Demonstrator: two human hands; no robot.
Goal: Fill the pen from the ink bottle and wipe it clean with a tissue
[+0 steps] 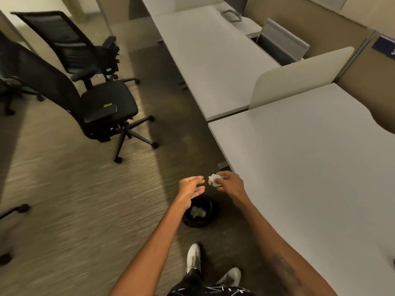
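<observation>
My right hand (229, 183) pinches a small crumpled white tissue (213, 180), held out in the air above the carpet. My left hand (191, 188) hovers just left of the tissue with its fingers spread and nothing in them. Directly below both hands stands a small black waste bin (208, 220) on the floor, with a crumpled tissue lying inside it. No pen or ink bottle shows in this view.
A grey desk (310, 178) runs along my right side, with a second desk (209, 60) beyond a low divider. Two black office chairs (102, 103) stand on the carpet to the left. My white shoes (193, 257) are at the bottom.
</observation>
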